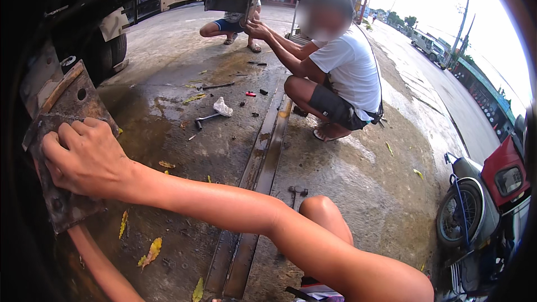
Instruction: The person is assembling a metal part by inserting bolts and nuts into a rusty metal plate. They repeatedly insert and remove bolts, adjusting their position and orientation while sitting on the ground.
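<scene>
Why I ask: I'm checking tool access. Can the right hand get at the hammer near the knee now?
Probably yes: the hammer lies near the bent knee, its head uncovered, though the right hand would first have to leave the metal plate.

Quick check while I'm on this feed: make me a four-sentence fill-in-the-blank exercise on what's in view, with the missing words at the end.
1. The person's ____ hand lies in plain view on the rusty metal plate.
2. The nearer squatting co-worker wears a ____ shirt.
3. On the motorcycle, the cowl around the headlight is ____.
4. The fallen leaves on the concrete are mostly ____ in colour.

Missing words: right; white; red; yellow.
</scene>
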The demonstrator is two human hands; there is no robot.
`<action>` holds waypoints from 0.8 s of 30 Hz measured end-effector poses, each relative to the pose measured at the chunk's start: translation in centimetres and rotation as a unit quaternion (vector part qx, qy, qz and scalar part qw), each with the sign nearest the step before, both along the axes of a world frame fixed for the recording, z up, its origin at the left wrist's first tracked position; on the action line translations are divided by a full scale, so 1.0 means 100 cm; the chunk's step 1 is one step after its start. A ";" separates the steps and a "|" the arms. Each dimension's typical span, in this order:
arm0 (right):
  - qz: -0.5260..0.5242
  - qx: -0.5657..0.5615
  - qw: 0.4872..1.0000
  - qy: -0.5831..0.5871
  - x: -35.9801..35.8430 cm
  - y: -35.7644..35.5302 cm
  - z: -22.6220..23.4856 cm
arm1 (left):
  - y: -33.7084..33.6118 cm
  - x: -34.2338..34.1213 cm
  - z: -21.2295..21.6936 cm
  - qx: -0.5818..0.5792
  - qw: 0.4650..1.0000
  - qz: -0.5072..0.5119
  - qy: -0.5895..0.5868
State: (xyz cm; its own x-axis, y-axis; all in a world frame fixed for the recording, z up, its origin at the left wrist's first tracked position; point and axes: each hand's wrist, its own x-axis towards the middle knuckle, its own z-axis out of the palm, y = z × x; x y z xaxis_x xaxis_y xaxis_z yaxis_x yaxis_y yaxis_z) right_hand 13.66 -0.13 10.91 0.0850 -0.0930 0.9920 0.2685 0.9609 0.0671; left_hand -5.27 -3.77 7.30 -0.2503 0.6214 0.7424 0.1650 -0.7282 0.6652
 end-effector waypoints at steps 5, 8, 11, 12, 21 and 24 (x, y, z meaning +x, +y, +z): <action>-0.001 -0.001 1.000 0.008 0.001 -0.001 0.000 | 0.001 -0.002 -0.001 -0.003 1.000 0.005 -0.004; -0.005 -0.001 1.000 0.002 0.000 0.001 -0.001 | 0.003 0.000 -0.004 -0.007 1.000 0.006 -0.002; -0.009 -0.001 1.000 0.005 -0.002 0.000 -0.001 | 0.002 0.000 -0.005 -0.010 1.000 0.009 -0.002; -0.009 0.000 1.000 0.008 -0.002 0.000 0.000 | 0.002 0.000 -0.004 -0.009 1.000 0.010 0.000; -0.008 0.001 1.000 0.012 -0.002 0.000 -0.001 | 0.004 0.000 -0.008 -0.016 1.000 0.017 0.003; -0.007 0.002 1.000 0.015 -0.001 0.001 -0.001 | 0.004 -0.002 -0.010 -0.015 1.000 0.020 0.003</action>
State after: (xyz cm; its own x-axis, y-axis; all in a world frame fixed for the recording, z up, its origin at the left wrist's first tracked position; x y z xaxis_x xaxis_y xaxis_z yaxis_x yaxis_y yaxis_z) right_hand 13.51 -0.07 10.79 0.1133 -0.0982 0.9887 0.2846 0.9566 0.0624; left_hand -5.49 -3.42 6.34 -0.2707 0.6330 0.7252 0.1975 -0.7008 0.6854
